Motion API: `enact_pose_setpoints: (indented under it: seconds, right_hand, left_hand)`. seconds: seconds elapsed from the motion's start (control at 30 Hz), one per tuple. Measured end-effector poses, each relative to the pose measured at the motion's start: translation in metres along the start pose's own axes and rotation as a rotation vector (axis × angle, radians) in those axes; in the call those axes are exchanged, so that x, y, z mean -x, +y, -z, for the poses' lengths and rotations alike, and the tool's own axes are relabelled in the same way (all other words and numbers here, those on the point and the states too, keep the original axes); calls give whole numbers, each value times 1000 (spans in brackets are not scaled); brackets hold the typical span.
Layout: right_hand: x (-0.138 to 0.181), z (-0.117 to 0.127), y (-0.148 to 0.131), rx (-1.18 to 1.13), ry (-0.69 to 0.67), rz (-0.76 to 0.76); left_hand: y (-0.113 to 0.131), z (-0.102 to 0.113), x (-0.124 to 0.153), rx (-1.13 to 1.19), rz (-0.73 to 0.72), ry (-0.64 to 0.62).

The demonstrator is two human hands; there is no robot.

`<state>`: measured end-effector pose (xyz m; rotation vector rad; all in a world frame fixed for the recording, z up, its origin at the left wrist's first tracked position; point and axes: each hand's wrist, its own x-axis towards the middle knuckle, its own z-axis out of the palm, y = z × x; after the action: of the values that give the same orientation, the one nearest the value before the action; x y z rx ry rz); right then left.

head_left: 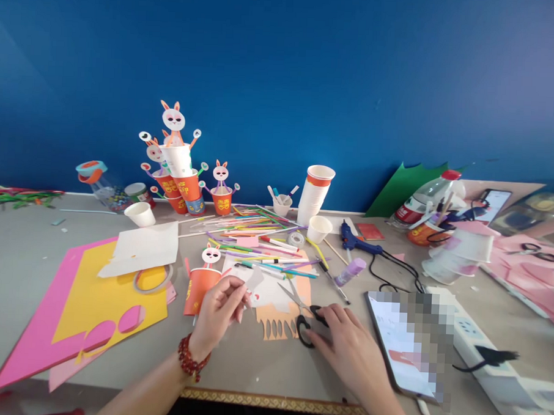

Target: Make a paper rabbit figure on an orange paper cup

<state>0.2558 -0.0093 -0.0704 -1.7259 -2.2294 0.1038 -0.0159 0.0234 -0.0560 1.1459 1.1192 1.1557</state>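
My left hand (220,312), with a red bead bracelet, pinches a small piece of white paper (256,281). Just behind that hand stands an orange paper cup (197,293) topped by a white rabbit face (210,254). My right hand (347,345) has its thumb and fingers on the black handles of a pair of scissors (303,331). The scissor blades are parted and point away to the left. They lie over a peach paper sheet (276,331) with cut-outs along its near edge, and white paper lies partly on that sheet.
Coloured pens and sticks (253,228) lie behind my hands. Rabbit cups (184,185) and stacked white cups (314,194) stand by the wall. Pink and yellow sheets (87,291) are left; a glue stick (351,271), glue gun (355,241), phone (391,335) and power strip (473,350) are right.
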Motion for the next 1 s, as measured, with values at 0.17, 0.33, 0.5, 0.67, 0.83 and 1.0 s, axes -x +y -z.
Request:
enact_pose_setpoints:
  seconds: [0.17,0.33,0.5,0.67,0.83,1.0]
  right_hand:
    - [1,1,4,32,-87,-97]
    - [0,5,12,-60,-141,-226]
    - [-1,13,26,-376,-171,-304]
    - [6,10,27,-822,-326,-366]
    - [12,5,5,-954,-419,-314]
    - [9,5,-20,-1073,-554,-291]
  left_hand:
    - [-8,-7,-1,71,166,-121]
    - [-10,-11,0,108,229,-157]
    - [-10,-12,-2,133,235,-177]
    - [-12,-12,-3,184,247,-156]
    - [-15,-15,-3,220,246,-150]
    - [-13,-19,-2,193,239,-171]
